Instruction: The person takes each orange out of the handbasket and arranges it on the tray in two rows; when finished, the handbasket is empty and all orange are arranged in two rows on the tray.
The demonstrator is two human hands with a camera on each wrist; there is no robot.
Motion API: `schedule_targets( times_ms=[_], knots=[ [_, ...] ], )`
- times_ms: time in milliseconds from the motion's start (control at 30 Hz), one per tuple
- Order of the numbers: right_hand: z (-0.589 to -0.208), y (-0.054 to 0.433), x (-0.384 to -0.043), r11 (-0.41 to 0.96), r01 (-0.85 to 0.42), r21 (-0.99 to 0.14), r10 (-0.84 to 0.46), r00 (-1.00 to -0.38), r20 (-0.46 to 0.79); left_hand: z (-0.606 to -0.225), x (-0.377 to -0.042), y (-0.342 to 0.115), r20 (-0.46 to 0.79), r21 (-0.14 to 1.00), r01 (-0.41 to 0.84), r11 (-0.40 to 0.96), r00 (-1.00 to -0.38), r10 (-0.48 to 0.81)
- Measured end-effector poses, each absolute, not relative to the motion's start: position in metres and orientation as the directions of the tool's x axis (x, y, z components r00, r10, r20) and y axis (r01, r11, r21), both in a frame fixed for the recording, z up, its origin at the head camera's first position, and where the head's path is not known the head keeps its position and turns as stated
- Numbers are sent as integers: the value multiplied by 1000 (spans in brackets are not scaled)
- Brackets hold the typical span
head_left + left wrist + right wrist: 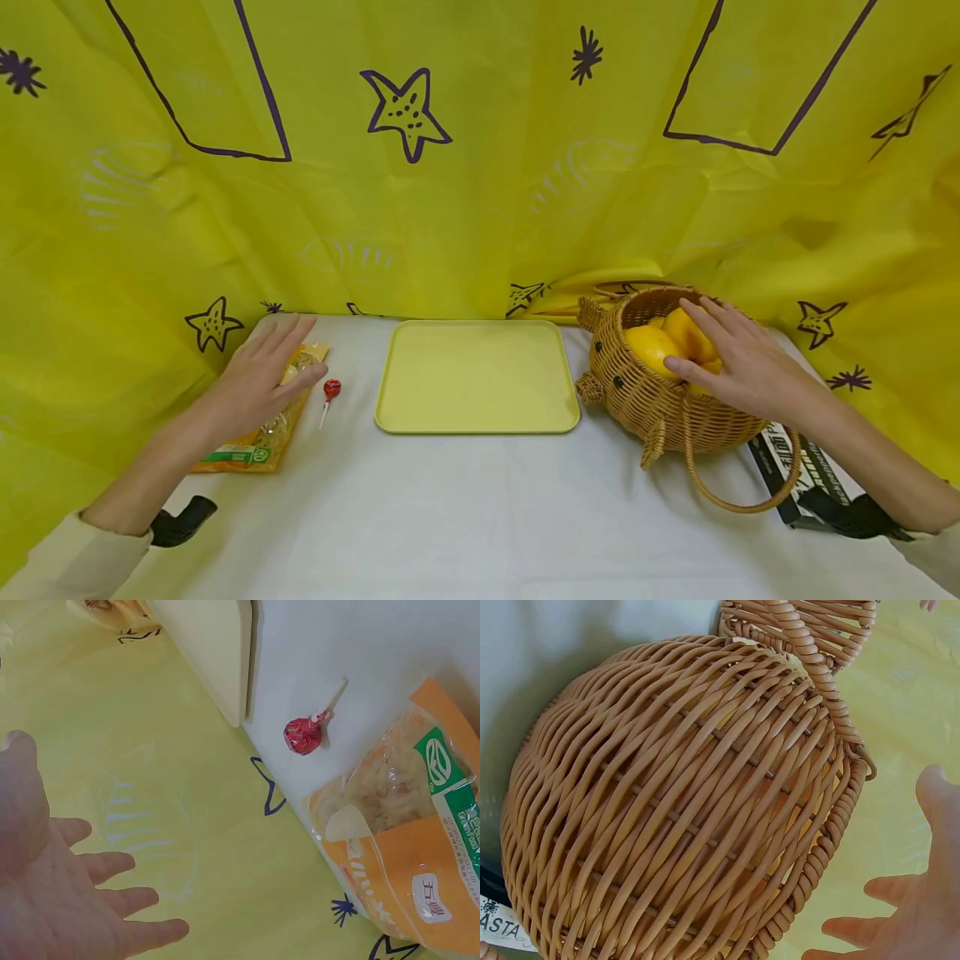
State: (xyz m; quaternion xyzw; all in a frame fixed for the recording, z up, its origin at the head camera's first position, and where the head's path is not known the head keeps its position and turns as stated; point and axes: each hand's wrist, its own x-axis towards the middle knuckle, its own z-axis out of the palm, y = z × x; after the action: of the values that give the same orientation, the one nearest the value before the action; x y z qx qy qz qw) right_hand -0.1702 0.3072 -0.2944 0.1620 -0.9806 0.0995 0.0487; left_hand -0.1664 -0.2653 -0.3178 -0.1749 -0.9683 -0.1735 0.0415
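My left hand (258, 379) is held with straight fingers above an orange food bag (281, 421) that has a clear window and a green label. Nothing is in its grasp. Just right of the bag lies a red-wrapped lollipop (331, 389), also seen in the left wrist view. On the other side, my right hand (738, 358) hovers with spread fingers over the wicker basket (637, 408), which is shaped like an animal. Yellow fruit (651, 348) fills the basket, partly covered by that hand. The right wrist view shows the basket's woven side (667, 810) and the fingers apart from its rim.
A pale yellow tray (477, 379) lies on the white tablecloth (465, 517) between the hands. The basket's looped handle (738, 506) hangs forward over a black pasta box (780, 492). Behind the table hangs a yellow patterned cloth (480, 225).
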Motion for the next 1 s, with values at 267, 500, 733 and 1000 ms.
schedule_targets(
  times_ms=[267, 500, 733, 1000],
  knots=[
    [-292, 305, -172, 909, -342, -237, -321, -939, 123, -336, -165, -258, 106, 436, 343, 832, -937, 332],
    [-294, 304, -174, 896, -365, -254, -339, -930, 142, -353, -168, -251, 99, 488, 320, 812, -945, 313],
    [-296, 302, -174, 858, -421, -293, -372, -904, 208, -365, -174, -240, 39, 499, 244, 832, -965, 260],
    [-298, 301, -174, 830, -457, -319, -397, -887, 236, -384, -180, -224, 54, 530, 307, 790, -942, 330]
  ],
)
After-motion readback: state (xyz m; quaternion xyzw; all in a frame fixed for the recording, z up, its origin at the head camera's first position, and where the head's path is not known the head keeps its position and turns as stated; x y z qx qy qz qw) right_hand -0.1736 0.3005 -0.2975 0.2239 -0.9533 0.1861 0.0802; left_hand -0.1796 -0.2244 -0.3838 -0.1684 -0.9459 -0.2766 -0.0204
